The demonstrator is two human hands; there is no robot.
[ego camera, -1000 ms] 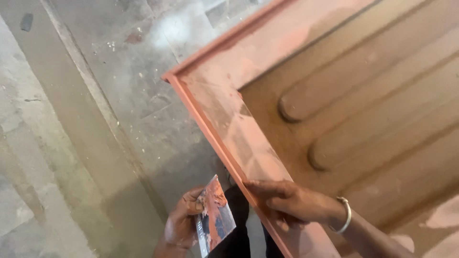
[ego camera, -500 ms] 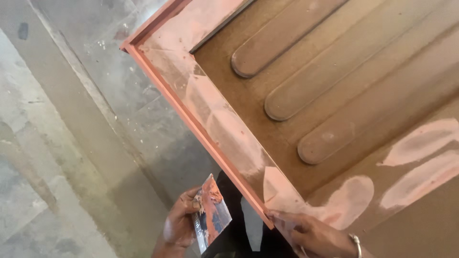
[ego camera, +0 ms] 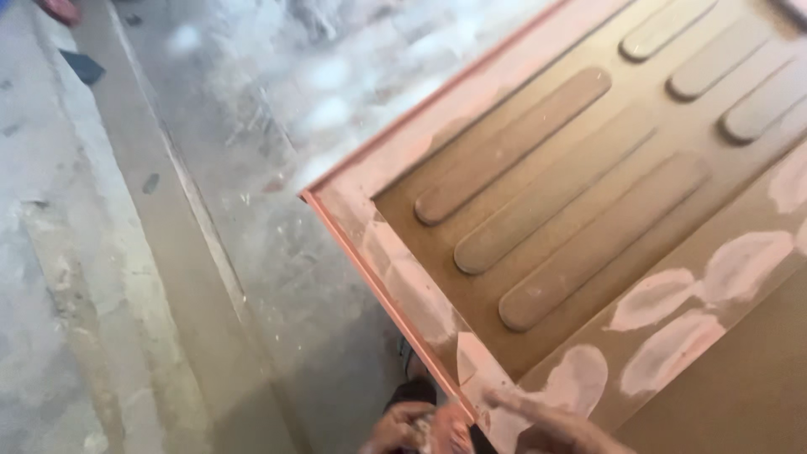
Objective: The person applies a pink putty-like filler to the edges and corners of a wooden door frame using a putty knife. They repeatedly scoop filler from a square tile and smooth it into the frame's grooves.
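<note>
Right hand at bottom edge, mostly cropped: fingers extended flat, pressed on the near frame edge of the door panel. Left hand just beside it, off the panel edge, curled around a small flat pinkish piece (too blurred to tell what). Panel: brown board, lying flat, filling right half of view; raised rounded-end slats in diagonal rows, salmon-coloured frame, corner pointing left. Pale pink filler patches, matte ovals, on lower rail and along the frame. Beyond: grey concrete floor, dusty, white smears, long seams running diagonally.
</note>
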